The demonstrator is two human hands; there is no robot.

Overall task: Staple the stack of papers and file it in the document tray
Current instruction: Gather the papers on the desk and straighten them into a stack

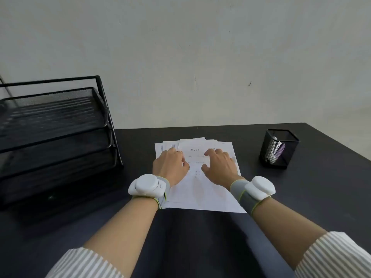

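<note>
A loose stack of white printed papers [202,193] lies fanned out on the dark desk in front of me. My left hand [169,166] rests flat on the stack's left part, fingers spread. My right hand [219,167] rests on its right part, fingers spread too. Neither hand holds anything. A black mesh document tray [54,125] with stacked tiers stands at the left. A silver and purple object that may be the stapler [274,150] leans inside a black mesh cup [278,148] at the right.
The dark desk [301,197] ends at a pale wall behind and its right edge runs diagonally past the mesh cup. White sensor bands sit on both wrists. Striped sleeves show at the bottom.
</note>
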